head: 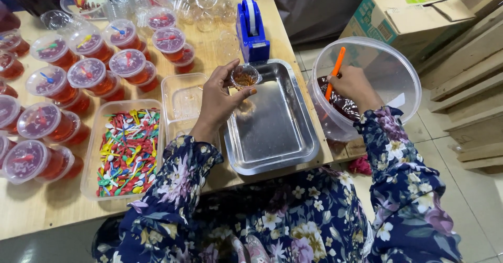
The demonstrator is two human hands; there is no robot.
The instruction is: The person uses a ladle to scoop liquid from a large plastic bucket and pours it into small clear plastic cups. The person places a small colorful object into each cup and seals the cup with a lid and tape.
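The left hand (220, 98) grips a small clear cup (245, 76) by its rim, fingers curled round it, and holds it over the far left corner of a steel tray (272, 132); the cup has a little reddish filling at the bottom. The tray sits at the table's (36, 210) right edge, its near right corner just at that edge, and its floor is bare. The right hand (353, 87) is off the table, inside a large clear tub (390, 74) that stands just beside the table's right edge, and is closed round an orange spoon (334, 71) whose handle points up and away; dark red stuff lies in the tub's bottom. Just left of the tray is a clear box (183, 103), touching or nearly touching the tray's left rim, and left of that a longer box of coloured little spoons (128, 150) reaching toward the near edge. Lidded cups (89, 74) of red filling crowd the far left part of the table out to its left edge. A blue tape dispenser (251, 29) stands just beyond the tray's far rim, with empty clear cups (201, 3) behind it at the far edge. Open wood shows along the near edge and between the dispenser and the lidded cups. Cardboard boxes (403, 11) and planks (471, 84) crowd the floor right of the tub.
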